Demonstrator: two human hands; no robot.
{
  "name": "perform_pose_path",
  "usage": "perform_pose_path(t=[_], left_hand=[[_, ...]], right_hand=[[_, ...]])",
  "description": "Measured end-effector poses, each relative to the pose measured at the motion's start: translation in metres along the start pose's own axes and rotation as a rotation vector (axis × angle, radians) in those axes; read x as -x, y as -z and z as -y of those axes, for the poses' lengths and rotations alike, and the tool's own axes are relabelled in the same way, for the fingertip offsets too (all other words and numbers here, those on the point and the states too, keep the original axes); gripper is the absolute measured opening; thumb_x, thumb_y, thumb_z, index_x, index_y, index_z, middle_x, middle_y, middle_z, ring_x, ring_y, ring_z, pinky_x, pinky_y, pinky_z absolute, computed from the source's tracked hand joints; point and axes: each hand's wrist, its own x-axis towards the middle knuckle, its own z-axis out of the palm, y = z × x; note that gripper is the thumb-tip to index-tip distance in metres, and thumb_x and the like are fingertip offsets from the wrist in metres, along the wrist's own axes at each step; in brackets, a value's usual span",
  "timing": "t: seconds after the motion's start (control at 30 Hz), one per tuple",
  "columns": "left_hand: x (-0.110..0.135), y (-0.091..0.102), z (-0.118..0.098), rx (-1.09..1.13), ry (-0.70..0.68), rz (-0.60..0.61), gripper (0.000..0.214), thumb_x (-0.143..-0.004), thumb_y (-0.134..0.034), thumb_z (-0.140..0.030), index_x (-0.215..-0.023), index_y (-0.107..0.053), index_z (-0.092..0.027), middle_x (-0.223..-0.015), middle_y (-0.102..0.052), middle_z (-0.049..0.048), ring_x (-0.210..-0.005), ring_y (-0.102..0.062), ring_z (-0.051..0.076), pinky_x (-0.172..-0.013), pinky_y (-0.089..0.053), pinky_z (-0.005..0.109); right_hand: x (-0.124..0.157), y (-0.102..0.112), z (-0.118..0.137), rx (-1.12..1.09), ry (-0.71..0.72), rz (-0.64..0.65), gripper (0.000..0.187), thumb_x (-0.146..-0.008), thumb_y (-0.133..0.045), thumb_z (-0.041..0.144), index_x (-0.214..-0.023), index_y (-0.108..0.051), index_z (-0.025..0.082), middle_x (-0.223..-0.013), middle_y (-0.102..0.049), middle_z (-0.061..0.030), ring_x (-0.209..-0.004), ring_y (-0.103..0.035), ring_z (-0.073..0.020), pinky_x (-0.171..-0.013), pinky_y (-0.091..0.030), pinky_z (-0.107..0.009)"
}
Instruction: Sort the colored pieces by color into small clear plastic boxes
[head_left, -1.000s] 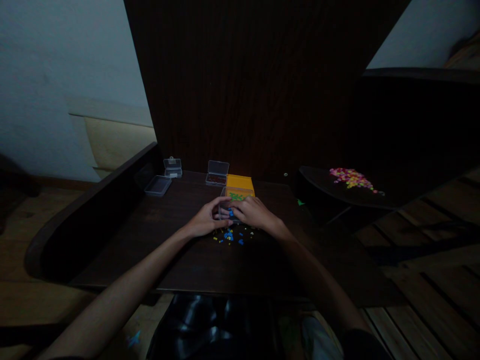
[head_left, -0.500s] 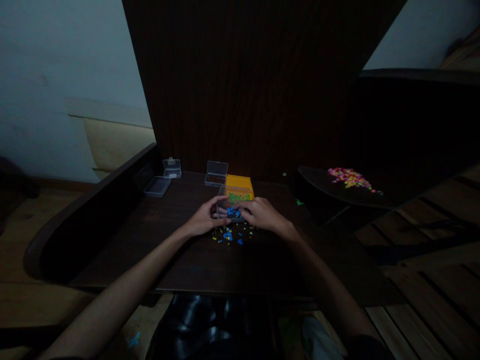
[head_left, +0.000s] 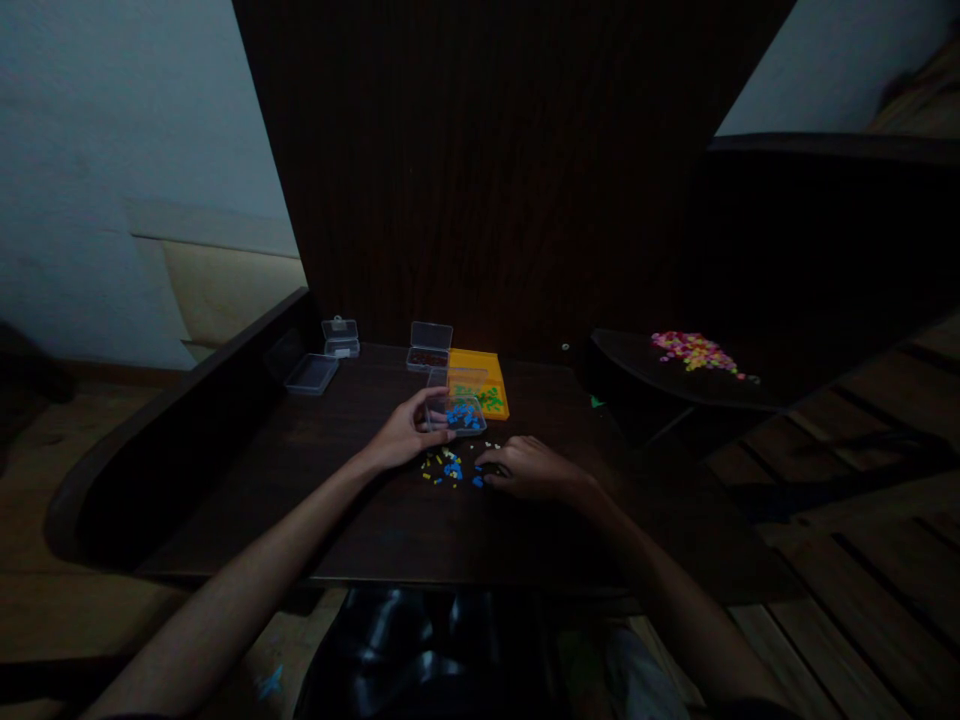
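My left hand [head_left: 405, 432] grips a small clear plastic box [head_left: 480, 430] by its left side, thumb in front and fingers behind. Small blue pieces [head_left: 463, 414] lie inside the box. My right hand [head_left: 525, 467] is low over the dark tabletop, index finger and thumb apart, beside a few loose blue pieces [head_left: 478, 482]. Left of it is a scatter of small yellow pieces [head_left: 428, 464] and more blue pieces [head_left: 453, 467]. Behind the held box, an open orange case [head_left: 504, 408] contains small green pieces [head_left: 490, 398].
An open clear box [head_left: 431, 335] with dark reddish pieces stands at the back. Farther left are a small lidded clear box [head_left: 341, 340] and a shallow clear tray [head_left: 313, 374]. A pile of pink and yellow pieces [head_left: 694, 352] rests on the right ledge. The bench's raised side [head_left: 187, 430] borders the left.
My right hand has come out of the clear box and moved down and right to the loose pieces. My left hand still holds the box, now tilted slightly, with its blue pieces in plain sight.
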Motion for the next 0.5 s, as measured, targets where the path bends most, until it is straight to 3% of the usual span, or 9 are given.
perform_pose_path(t=[0.3,0.5], left_hand=[[0.0005,-0.0003,-0.0010,-0.010,0.005,0.007,0.075,-0.063,-0.081,-0.024,-0.130,-0.048,-0.016,-0.094,-0.062,0.0046,-0.093,-0.062,0.020,-0.089,-0.052,0.042],[0.0003,-0.0003,0.0004,0.000,0.006,0.008,0.075,-0.063,-0.082,-0.025,-0.130,-0.048,-0.016,-0.096,-0.062,0.0054,-0.093,-0.062,0.019,-0.088,-0.052,0.042]], right_hand=[[0.0069,-0.0056,0.0019,-0.038,-0.010,-0.043,0.030,-0.092,-0.050,0.035,-0.117,-0.065,0.027,-0.098,-0.072,-0.0066,-0.094,-0.063,-0.0235,-0.082,-0.042,-0.033],[0.0095,-0.0076,0.0032,-0.087,0.077,-0.062,0.029,-0.093,-0.049,0.032,-0.112,-0.070,0.026,-0.101,-0.074,-0.0042,-0.088,-0.066,-0.0186,-0.078,-0.042,-0.028]])
